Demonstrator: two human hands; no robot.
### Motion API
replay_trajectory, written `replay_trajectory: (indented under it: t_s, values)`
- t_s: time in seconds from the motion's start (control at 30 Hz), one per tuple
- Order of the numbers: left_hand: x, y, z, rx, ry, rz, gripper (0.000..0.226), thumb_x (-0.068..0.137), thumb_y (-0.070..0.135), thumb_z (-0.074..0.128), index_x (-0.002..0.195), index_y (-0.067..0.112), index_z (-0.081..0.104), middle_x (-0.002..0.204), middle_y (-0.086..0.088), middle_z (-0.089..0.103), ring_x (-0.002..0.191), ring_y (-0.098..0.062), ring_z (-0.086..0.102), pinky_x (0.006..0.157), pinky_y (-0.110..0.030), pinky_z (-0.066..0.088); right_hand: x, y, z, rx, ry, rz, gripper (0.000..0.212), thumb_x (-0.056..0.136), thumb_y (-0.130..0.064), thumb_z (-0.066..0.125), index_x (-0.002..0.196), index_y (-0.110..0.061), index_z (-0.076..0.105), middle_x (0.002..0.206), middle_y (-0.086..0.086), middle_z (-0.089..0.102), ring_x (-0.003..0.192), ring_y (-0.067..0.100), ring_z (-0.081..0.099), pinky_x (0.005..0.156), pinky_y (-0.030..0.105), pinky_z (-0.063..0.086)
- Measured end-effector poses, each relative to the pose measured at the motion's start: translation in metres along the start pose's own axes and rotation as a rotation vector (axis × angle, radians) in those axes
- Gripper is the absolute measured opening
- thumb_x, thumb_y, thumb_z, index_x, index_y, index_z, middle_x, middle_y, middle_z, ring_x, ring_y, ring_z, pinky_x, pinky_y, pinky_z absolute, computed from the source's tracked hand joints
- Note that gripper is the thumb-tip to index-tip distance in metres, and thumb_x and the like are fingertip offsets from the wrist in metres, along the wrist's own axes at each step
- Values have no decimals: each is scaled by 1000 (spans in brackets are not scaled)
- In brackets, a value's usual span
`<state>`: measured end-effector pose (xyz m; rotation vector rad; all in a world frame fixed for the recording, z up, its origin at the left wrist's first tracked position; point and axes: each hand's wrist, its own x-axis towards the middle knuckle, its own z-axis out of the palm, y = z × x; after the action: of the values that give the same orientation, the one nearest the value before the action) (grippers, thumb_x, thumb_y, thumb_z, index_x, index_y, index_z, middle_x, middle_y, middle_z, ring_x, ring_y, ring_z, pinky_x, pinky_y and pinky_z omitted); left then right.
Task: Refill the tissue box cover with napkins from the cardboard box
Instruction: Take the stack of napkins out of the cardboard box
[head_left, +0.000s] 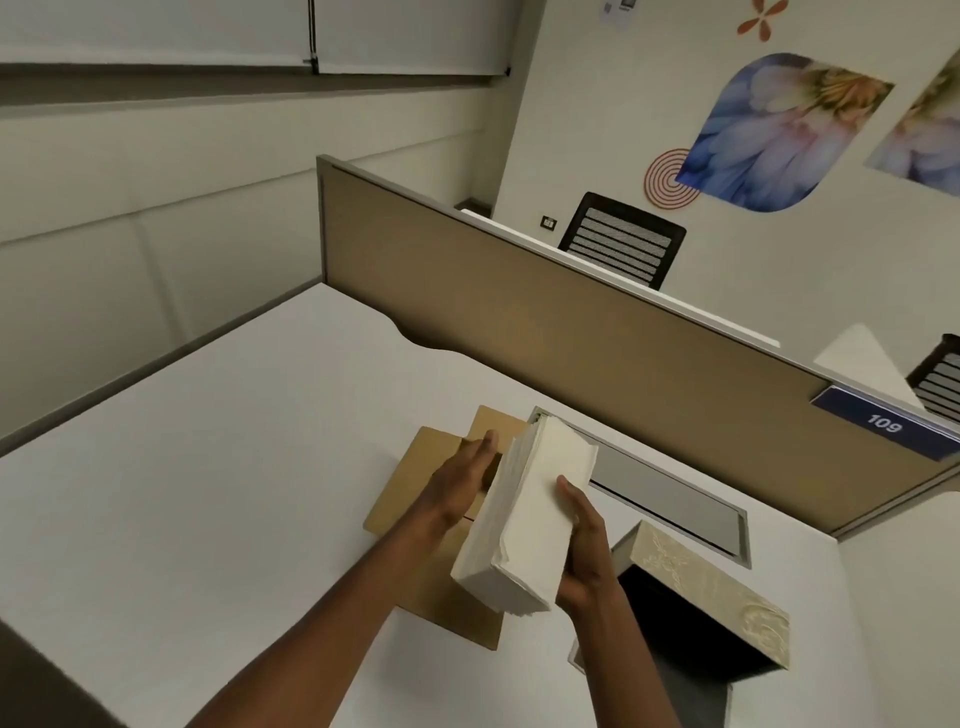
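Note:
A thick white stack of napkins (524, 519) is held in the air above the open brown cardboard box (410, 493), whose flaps lie spread on the desk. My left hand (462, 480) presses flat against the stack's left side. My right hand (584, 545) grips its right side, thumb on top. To the right lies the beige patterned tissue box cover (711, 582), tipped so that its dark open inside (680, 623) faces me. The stack hides most of the cardboard box's inside.
The white desk (234, 467) spreads left and forward. A grey cable hatch (670, 493) is set into the desk behind the boxes. A tan partition (571, 332) with a blue "109" plate (883, 423) closes off the back. Black chairs (623, 239) stand beyond it.

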<state>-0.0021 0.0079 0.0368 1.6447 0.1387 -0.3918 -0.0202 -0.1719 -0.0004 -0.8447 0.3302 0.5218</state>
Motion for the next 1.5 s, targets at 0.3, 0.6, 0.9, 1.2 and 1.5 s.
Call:
replay_trajectory:
  t_s: [0.3, 0.6, 0.9, 1.2, 1.5]
  values:
    - [-8, -13, 40, -120, -101, -49, 99, 60, 98, 42, 144, 47, 27, 127, -4, 62, 103, -29, 68, 89, -54, 57, -29, 12, -4, -57, 51, -137, 78, 79, -42, 80, 144, -11, 50, 136, 28, 60, 123, 46, 59, 108, 61, 46]
    - [-30, -23, 65, -184, -205, -94, 102, 69, 82, 58, 151, 39, 16, 125, -3, 63, 106, -27, 67, 88, -48, 58, -59, 28, -18, -12, 248, -235, 72, 74, -39, 80, 135, -14, 52, 121, 22, 70, 112, 41, 69, 91, 55, 58]
    - [-56, -68, 108, 105, -342, -128, 110, 50, 69, 85, 144, 32, 42, 136, 2, 58, 112, -18, 64, 98, -43, 55, -98, 37, -78, 79, 494, -380, 68, 72, -37, 81, 133, -18, 56, 124, 21, 68, 112, 42, 67, 95, 65, 54]
    - [-57, -72, 133, 407, -600, -167, 117, 48, 57, 93, 148, 35, 36, 136, 1, 57, 120, -20, 58, 106, -41, 48, -176, 30, -176, 52, 566, -302, 69, 69, -37, 86, 131, -16, 62, 126, 16, 71, 121, 38, 64, 104, 57, 51]
    - [-67, -114, 179, 1021, -669, 245, 103, 64, 36, 90, 150, 29, 32, 151, 2, 40, 135, -18, 39, 109, -26, 32, -252, 49, -265, -797, 321, -108, 76, 70, -17, 94, 136, -24, 57, 128, 0, 71, 122, 20, 63, 99, 41, 54]
